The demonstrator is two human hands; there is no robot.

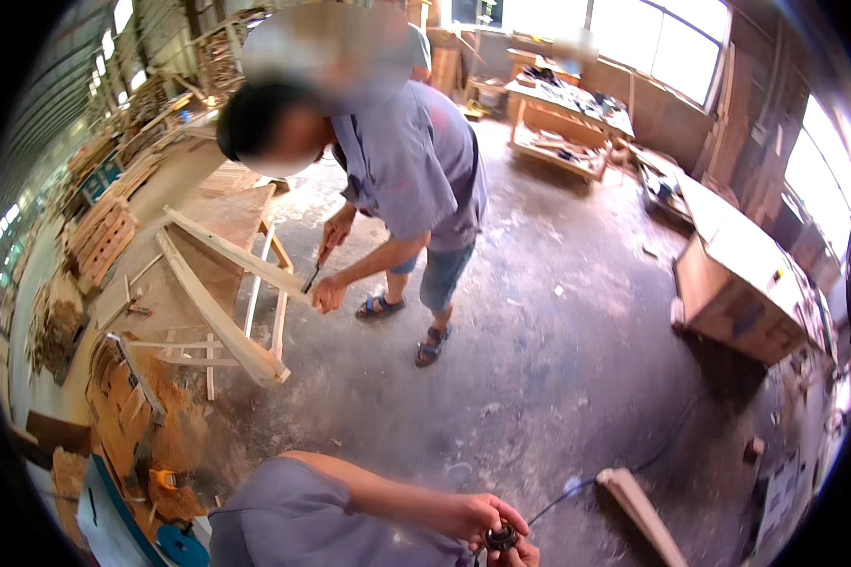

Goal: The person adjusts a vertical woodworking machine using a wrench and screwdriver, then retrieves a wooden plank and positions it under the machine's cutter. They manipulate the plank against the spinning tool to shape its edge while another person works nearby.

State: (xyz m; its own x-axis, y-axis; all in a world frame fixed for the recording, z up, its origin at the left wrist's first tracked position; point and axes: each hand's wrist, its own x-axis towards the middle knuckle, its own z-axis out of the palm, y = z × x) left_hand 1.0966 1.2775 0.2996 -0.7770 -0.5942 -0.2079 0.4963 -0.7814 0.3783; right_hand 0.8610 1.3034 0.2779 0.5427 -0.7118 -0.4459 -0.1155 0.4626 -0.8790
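Observation:
At the bottom of the view my left hand (pixel 487 512) has its fingers closed on a dark round fitting (pixel 501 539), thumb on its top. My right hand (pixel 522 556) grips the same fitting from below and to the right, partly cut off by the frame edge. A thin dark cable (pixel 558 503) runs across the floor to near my hands; where it ends is unclear. A long pale timber piece (pixel 641 515) lies on the floor to the right of my hands.
A person (pixel 416 170) in grey holds a tool on a board (pixel 232 250) over a worktable (pixel 132 321). Sawdust and a blue machine (pixel 99 510) are at lower left, stacked wood at left, a plywood box bench (pixel 738 283) at right, another bench (pixel 567 104) behind.

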